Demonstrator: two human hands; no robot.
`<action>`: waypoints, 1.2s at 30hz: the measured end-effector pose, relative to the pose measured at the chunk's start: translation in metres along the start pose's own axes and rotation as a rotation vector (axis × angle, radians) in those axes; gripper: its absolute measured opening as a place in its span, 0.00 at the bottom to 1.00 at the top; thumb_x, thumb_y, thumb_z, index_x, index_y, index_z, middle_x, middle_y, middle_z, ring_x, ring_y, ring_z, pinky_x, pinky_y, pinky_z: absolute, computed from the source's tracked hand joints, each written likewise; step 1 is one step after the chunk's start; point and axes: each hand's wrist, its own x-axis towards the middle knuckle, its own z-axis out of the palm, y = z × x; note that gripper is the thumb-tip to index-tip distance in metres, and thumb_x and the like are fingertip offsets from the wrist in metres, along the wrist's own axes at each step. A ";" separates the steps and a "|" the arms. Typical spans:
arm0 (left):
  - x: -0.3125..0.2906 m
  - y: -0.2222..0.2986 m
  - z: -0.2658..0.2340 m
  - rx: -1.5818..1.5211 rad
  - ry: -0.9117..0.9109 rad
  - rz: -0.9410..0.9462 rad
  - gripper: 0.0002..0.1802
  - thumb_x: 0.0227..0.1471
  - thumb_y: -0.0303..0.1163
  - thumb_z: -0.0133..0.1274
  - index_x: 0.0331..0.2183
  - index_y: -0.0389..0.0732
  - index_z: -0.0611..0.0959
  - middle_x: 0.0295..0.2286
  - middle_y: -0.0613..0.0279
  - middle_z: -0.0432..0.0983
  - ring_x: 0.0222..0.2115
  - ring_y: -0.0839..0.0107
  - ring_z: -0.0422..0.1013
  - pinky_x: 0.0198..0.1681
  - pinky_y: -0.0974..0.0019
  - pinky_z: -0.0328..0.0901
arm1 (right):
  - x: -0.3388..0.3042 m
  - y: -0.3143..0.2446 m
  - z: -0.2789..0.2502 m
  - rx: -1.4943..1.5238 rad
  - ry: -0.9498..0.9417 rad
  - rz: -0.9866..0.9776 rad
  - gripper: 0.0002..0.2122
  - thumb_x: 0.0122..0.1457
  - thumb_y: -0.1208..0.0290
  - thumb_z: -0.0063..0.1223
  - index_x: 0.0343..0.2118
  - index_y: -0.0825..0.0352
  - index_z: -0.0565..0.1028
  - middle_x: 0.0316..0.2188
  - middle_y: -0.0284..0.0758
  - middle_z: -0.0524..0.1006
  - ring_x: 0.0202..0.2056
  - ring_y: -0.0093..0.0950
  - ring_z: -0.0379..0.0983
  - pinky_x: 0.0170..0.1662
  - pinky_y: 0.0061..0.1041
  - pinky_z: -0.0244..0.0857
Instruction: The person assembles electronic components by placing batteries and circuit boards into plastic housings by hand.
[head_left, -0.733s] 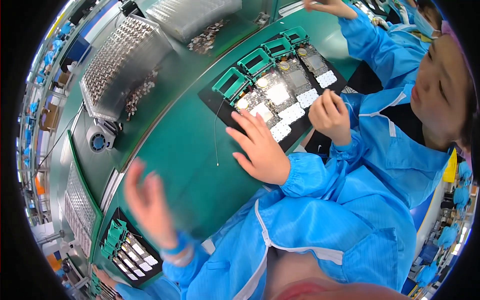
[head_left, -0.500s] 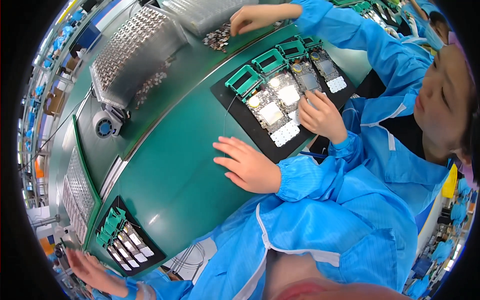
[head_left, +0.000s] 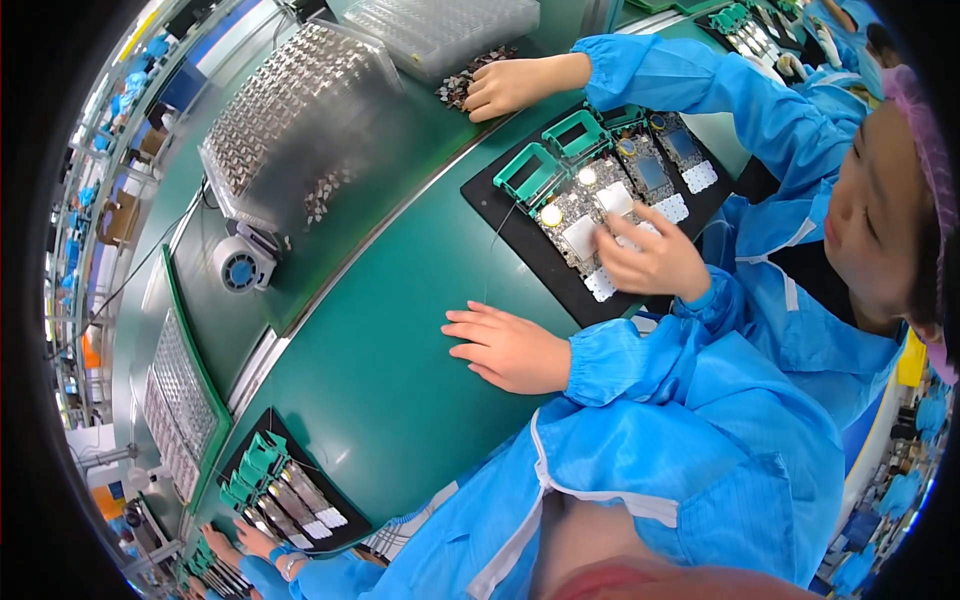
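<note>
Left of the near black mat [head_left: 330, 482] we see a clear moulded sheet [head_left: 190, 370]; beyond the mat, a small fan [head_left: 240, 270]; well to the mat's right, a second mat [head_left: 516, 240], partly blocked by a co-worker's hand [head_left: 650, 260]. Our left hand [head_left: 258, 540] is beside the near mat, its green-clipped boards [head_left: 292, 502] just past the fingers — we cannot tell whether it grips anything. Our right hand [head_left: 512, 350], right of that mat, spreads loosely, holding nothing.

Whether the left hand [head_left: 258, 540] touches the black mat [head_left: 338, 497] is unclear; a co-worker's blurred hand [head_left: 652, 260] partly hides a circuit board [head_left: 613, 198].
</note>
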 end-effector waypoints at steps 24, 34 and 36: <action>-0.083 0.013 -0.011 0.032 -0.337 -0.142 0.29 0.55 0.48 0.39 0.46 0.32 0.73 0.44 0.46 0.70 0.43 0.55 0.68 0.47 0.64 0.61 | 0.018 -0.059 0.091 0.722 -0.193 0.023 0.16 0.51 0.75 0.50 0.45 0.66 0.67 0.53 0.42 0.61 0.53 0.38 0.60 0.54 0.35 0.56; -0.074 0.020 -0.014 -0.081 -0.310 -0.069 0.25 0.55 0.43 0.42 0.43 0.30 0.75 0.34 0.51 0.75 0.31 0.64 0.69 0.36 0.65 0.63 | 0.057 -0.131 0.144 0.942 -0.359 0.441 0.24 0.54 0.72 0.49 0.54 0.68 0.58 0.52 0.43 0.62 0.46 0.32 0.67 0.47 0.28 0.64; -0.071 0.032 -0.028 0.026 -0.346 -0.038 0.22 0.54 0.39 0.44 0.42 0.30 0.76 0.39 0.47 0.72 0.39 0.57 0.68 0.45 0.63 0.62 | 0.066 -0.147 0.136 0.947 -0.361 0.499 0.23 0.54 0.73 0.49 0.53 0.68 0.58 0.49 0.43 0.64 0.44 0.30 0.69 0.45 0.27 0.66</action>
